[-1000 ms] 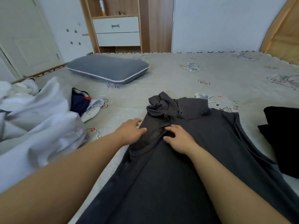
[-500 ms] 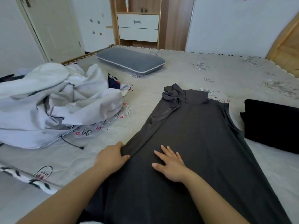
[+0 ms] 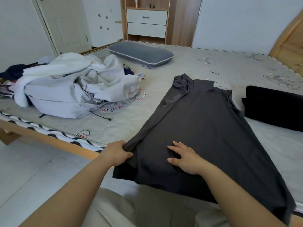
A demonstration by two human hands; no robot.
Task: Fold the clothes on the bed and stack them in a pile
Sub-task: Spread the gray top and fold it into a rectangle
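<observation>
Grey dress (image 3: 205, 122) in left hand (image 3: 115, 153) (seemingly pinched)

The word "life" in looping dark script is legible on the printed bedsheet (image 3: 188, 63), left of centre in the frame, just below the heap of white laundry (image 3: 73, 89). Other small prints on the sheet are too blurred to read.

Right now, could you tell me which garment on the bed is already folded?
The black garment at the right; the dark grey top lies spread flat, and the white clothes lie crumpled.
</observation>
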